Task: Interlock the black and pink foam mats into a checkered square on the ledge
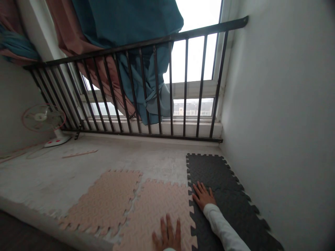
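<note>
My right hand (pixel 204 197) lies flat with fingers spread on the dark grey foam mat tiles, close to the seam where the far tile (pixel 209 170) meets the near one (pixel 230 212). Lower in the view, my left hand (pixel 169 237) rests palm down on a pink foam mat tile (pixel 157 205), fingers apart. This pink tile's toothed right edge runs against the dark tiles; whether the teeth are fully locked I cannot tell. A second pink tile (pixel 104 198) lies to the left, a narrow gap between the two.
A black metal railing (pixel 146 136) crosses in front of the window, with a blue and pink curtain (pixel 125 21) behind it. A white wall (pixel 282 122) borders the dark tiles. An electric fan (pixel 57 137) and a thin strip (pixel 80 154) are on the floor at left. The ledge edge (pixel 34 223) drops off.
</note>
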`<state>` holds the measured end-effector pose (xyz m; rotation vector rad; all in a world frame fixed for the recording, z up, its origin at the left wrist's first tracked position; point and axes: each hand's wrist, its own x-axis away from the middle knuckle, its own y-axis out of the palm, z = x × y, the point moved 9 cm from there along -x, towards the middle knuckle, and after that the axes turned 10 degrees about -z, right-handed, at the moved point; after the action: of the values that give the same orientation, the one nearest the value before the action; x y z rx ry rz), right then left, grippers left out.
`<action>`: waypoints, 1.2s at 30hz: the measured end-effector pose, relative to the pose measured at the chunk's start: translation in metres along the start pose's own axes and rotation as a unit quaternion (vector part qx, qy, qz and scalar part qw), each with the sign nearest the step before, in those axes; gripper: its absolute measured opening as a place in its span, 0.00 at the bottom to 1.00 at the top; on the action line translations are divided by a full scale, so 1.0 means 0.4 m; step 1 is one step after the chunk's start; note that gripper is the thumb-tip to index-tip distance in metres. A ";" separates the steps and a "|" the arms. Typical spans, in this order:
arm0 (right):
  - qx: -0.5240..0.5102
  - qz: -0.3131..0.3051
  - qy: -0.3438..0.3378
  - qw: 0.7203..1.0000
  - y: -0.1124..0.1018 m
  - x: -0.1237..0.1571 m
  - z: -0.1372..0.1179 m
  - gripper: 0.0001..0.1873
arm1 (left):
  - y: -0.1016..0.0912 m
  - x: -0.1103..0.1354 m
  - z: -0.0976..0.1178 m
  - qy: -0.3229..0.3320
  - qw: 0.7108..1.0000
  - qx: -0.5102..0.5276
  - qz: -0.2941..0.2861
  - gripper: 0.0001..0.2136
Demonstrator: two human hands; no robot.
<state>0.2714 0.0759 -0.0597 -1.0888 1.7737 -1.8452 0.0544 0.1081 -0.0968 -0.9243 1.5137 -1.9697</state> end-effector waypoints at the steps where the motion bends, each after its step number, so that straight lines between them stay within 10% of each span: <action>1: -0.003 -0.017 0.001 1.000 0.001 0.001 -0.003 0.28 | -0.006 0.005 0.002 0.004 1.000 -0.003 -0.010 0.28; 7: -0.011 -0.027 0.003 1.000 -0.057 0.010 0.007 0.28 | -0.039 0.022 0.013 0.001 0.998 -0.001 -0.056 0.42; 13: -0.028 0.040 0.243 0.969 -0.076 0.050 0.255 0.32 | -0.017 0.012 0.005 0.008 0.998 0.024 -0.065 0.44; 20: -0.023 0.091 0.209 0.973 -0.016 0.038 0.345 0.31 | 0.005 -0.031 -0.024 0.078 0.984 0.046 -0.155 0.37; 27: -0.053 0.156 0.195 0.967 0.011 0.001 0.361 0.31 | -0.235 -0.111 -0.365 -0.010 0.986 -0.073 -0.151 0.20; 30: -0.046 0.162 0.193 0.967 0.009 0.003 0.360 0.31 | -0.240 -0.111 -0.492 -0.048 0.971 -0.139 -0.190 0.25; 36: 0.003 0.123 0.241 0.963 -0.009 0.025 0.349 0.30 | -0.227 -0.136 -0.518 -0.053 0.965 -0.184 -0.177 0.26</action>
<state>0.3675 -0.0257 -0.0652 -0.4004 2.0452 -2.0678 -0.0647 0.3033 -0.0537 -1.5220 1.7855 -1.8588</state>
